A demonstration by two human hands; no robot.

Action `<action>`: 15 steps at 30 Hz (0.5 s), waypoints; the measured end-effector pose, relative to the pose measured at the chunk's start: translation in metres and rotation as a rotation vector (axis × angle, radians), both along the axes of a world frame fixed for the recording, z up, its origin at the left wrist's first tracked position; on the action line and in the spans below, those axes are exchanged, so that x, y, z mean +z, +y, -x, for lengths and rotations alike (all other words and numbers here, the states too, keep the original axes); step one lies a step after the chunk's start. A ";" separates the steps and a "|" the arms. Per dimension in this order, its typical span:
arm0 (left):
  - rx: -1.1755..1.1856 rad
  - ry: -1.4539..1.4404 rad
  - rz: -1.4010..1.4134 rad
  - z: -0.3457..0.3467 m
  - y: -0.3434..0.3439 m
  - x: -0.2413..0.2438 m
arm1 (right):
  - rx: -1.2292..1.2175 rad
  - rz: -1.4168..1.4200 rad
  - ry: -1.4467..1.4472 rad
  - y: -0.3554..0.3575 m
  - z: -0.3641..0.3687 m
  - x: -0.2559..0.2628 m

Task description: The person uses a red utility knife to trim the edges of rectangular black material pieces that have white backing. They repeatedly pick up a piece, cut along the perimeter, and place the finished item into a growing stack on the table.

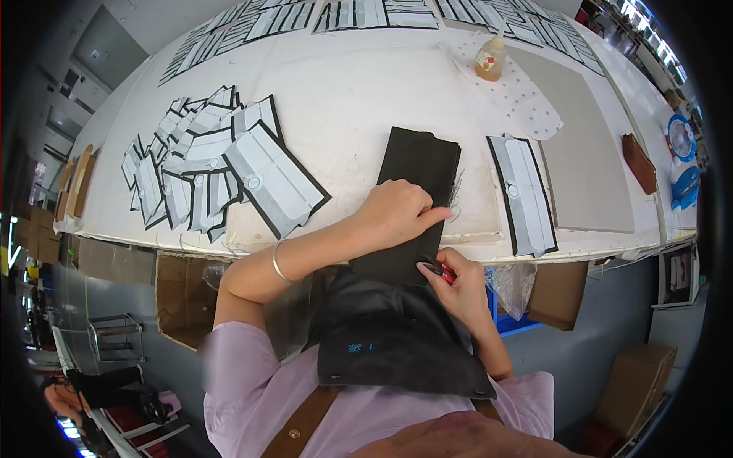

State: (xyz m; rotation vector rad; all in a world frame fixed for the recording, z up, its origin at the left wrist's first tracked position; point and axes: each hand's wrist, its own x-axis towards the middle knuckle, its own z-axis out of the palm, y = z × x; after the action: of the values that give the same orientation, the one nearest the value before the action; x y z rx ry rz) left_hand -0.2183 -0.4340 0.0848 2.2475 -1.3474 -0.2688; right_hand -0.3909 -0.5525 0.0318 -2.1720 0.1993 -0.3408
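A stack of black fabric panels (417, 157) lies on the white work table and hangs over its front edge towards my lap. My left hand (398, 213) rests across the stack, thumb at its right edge beside loose threads (456, 192). Near the lower right corner of the panels, my right hand (458, 281) grips a small tool with red handles (448, 273), seemingly thread snips; its tip is partly hidden. To the left lies a heap of grey-white pieces with black borders (280, 174). One similar piece (522, 194) lies on the right.
A squeeze bottle of amber liquid (490, 60) stands on a dotted cloth (529, 106). Beside it are a grey board (590, 172), a brown pouch (638, 163) and a small blue fan (681, 137). Rows of bordered pieces (355, 14) line the far side. Cardboard boxes (180, 303) stand below the table.
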 end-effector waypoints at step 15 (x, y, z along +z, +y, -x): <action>-0.056 0.064 0.014 0.005 0.007 -0.005 | -0.064 -0.028 -0.078 -0.003 -0.016 0.019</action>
State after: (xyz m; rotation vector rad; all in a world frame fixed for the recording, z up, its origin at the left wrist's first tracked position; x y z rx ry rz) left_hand -0.2238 -0.4271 0.0799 2.1730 -1.3765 -0.3462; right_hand -0.3747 -0.5551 0.0507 -2.1238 0.2291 -0.4554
